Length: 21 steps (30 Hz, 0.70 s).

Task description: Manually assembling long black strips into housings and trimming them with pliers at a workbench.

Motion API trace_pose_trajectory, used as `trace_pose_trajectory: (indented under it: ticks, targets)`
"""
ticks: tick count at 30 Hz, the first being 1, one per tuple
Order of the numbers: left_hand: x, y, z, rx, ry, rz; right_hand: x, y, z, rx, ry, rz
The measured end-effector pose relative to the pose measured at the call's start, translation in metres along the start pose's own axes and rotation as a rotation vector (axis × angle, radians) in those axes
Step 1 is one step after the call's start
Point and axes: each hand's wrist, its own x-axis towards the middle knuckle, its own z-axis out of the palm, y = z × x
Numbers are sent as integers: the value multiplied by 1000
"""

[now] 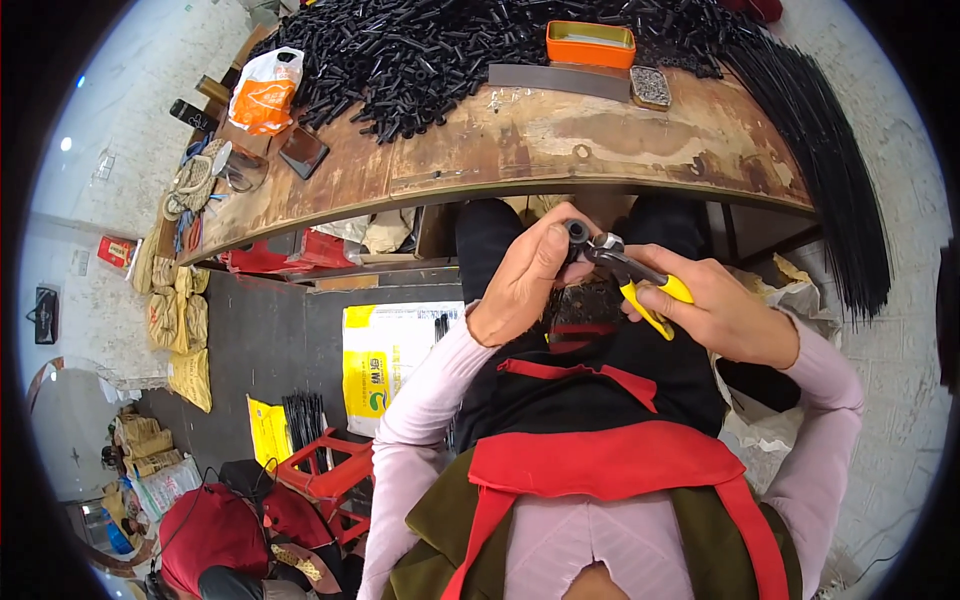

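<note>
My left hand (522,280) is closed around a short black tubular part (577,232), with its round, hollow end facing up. In my right hand (718,302) is a pair of pliers with yellow handles (655,290); my fingers wrap around the grips. The metal head of the pliers is right beside the tube's end, and whether its jaws touch the tube is hard to make out. Both hands are over my lap, just below the near edge of the wooden table (480,165).
A heap of black tubular parts (430,60) covers the table's back. Nearby are an orange tin (590,57), a small box of metal bits (650,88) and a grey strip (558,80). Long black rods (825,160) hang off the right. Another person (215,530) is lower left, by a red stool (335,475).
</note>
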Motion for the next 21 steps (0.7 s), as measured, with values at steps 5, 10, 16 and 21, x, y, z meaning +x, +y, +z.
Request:
trace_pose_trajectory:
  ticks: [5,10,16,21]
  targets:
    - [-1,4,5,-10,-31,22,3,-35,-25,-28,-227,313]
    - [-2,8,8,67,0,11,5,-26,-22,198,-303,389]
    - [-7,12,12,101,101,-75,6,-2,-6,999,-549,660]
    - [-8,14,-2,-26,-146,-53,-3,-12,-2,903,-512,522]
